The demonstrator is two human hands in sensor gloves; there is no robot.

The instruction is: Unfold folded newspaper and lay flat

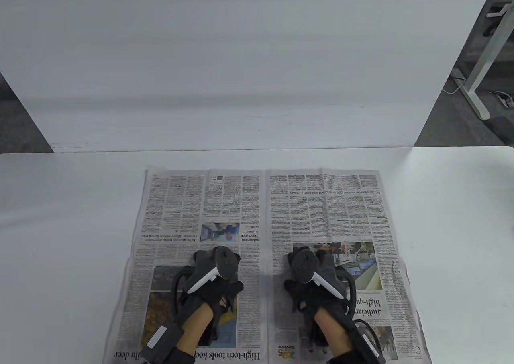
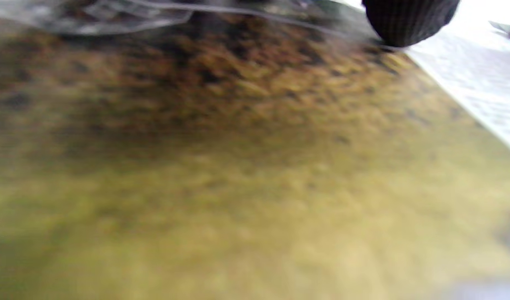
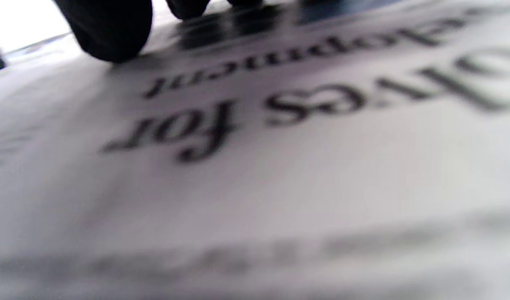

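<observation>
The newspaper lies spread open on the white table, its centre fold running away from me and its print upside down. My left hand rests palm down on the left page, over a brownish photo. My right hand rests palm down on the right page, next to a headline. The trackers hide the fingers from above. In the left wrist view a gloved fingertip touches the yellow-brown photo. In the right wrist view gloved fingertips press on the page above large blurred letters.
The white table extends to both sides of the paper. A white board stands behind the table's far edge. A desk leg stands on the floor at the far right.
</observation>
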